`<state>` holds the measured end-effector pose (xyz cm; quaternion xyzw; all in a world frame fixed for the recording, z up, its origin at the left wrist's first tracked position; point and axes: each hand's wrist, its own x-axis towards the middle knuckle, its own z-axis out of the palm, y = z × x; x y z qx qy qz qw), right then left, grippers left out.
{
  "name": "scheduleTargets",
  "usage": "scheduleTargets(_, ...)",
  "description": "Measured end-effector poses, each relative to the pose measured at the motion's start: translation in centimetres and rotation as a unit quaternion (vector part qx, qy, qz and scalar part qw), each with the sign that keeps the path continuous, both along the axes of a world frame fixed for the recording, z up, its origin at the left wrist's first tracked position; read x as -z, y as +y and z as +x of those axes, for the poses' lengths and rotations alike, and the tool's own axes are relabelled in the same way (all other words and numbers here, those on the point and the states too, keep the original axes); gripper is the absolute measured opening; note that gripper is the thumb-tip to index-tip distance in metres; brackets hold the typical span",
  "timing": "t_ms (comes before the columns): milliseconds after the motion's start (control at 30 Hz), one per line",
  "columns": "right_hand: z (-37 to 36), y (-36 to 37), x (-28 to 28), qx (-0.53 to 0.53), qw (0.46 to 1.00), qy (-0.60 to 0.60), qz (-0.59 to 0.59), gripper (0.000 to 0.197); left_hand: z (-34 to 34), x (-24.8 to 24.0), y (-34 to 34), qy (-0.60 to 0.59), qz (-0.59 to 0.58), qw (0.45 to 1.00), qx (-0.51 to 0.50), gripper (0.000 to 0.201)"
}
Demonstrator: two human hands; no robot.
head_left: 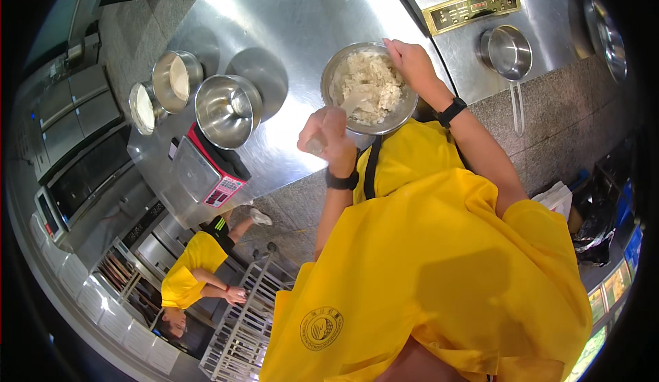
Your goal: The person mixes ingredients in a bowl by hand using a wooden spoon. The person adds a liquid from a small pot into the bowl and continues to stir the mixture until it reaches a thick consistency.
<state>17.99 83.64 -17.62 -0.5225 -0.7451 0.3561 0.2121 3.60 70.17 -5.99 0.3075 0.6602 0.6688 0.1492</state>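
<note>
My left hand (331,135) is closed round the handle of a pale spatula (354,102), its blade down in a crumbly off-white dough mixture (371,80). The mixture fills much of a steel mixing bowl (331,64) at the near edge of the steel table, close against my yellow shirt. On the bowl's far right rim, my right hand (416,72) grips with thumb and fingers. Part of the spatula's handle pokes out below my left fist, and the rest is hidden by the fingers.
Left on the steel table (288,152) stand a steel bowl (228,124), two containers of pale powder (177,78) (143,109) and a red-edged kitchen scale (199,171). Right are an induction cooker (473,11) and a saucepan (509,52). A co-worker (199,262) is beside a white rack (240,313).
</note>
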Motion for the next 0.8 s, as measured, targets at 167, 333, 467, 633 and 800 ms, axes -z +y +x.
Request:
scheduleTargets(167,0.0,0.1,-0.1,-0.009,1.0,0.012,0.023,0.04,-1.4,0.5,0.0,-0.103,0.06,0.993,0.004,0.019)
scheduleTargets(333,-0.3,-0.6,-0.6,0.003,0.999,0.031,0.009,0.038,-0.9,2.7,5.0,-0.063,0.077,0.995,0.003,0.033)
scheduleTargets(467,-0.5,-0.9,-1.0,0.039,0.998,0.042,-0.005,0.039,0.0,2.9,7.1,-0.039,0.042,0.998,-0.014,0.032)
scheduleTargets(633,-0.8,-0.7,-0.7,0.057,0.997,0.033,-0.043,0.037,1.9,4.2,5.9,-0.047,0.007,0.999,0.021,0.018)
scheduleTargets(800,-0.5,-0.2,-0.4,0.083,0.994,0.053,-0.046,0.039,2.5,0.8,3.2,-0.01,-0.029,0.989,0.144,0.023)
